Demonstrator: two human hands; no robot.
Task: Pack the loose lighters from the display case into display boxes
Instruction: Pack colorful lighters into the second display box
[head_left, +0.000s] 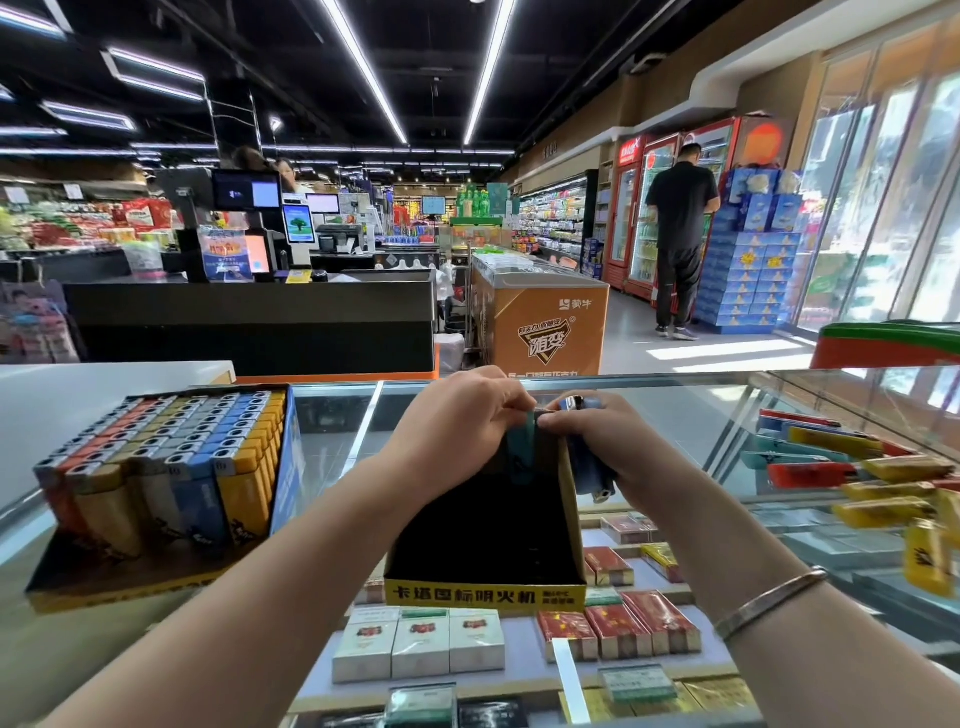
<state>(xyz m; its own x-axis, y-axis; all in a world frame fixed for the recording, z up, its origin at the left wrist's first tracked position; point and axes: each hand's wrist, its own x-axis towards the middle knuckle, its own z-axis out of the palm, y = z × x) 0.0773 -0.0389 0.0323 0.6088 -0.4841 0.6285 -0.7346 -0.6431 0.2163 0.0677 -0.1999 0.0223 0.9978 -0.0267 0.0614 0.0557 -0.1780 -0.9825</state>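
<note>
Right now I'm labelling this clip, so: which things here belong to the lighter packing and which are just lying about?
Part of the job:
- left hand and right hand, both on a teal lighter
- blue lighters in the right hand
- empty display box
- filled display box
- loose lighters

Just lying about:
- cigarette packs under the glass
- orange freezer

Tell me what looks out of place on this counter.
The loose lighters lie scattered at mixed angles on the glass counter at right, unlike the neat rows in the full display box at left. Nothing looks damaged.
</note>
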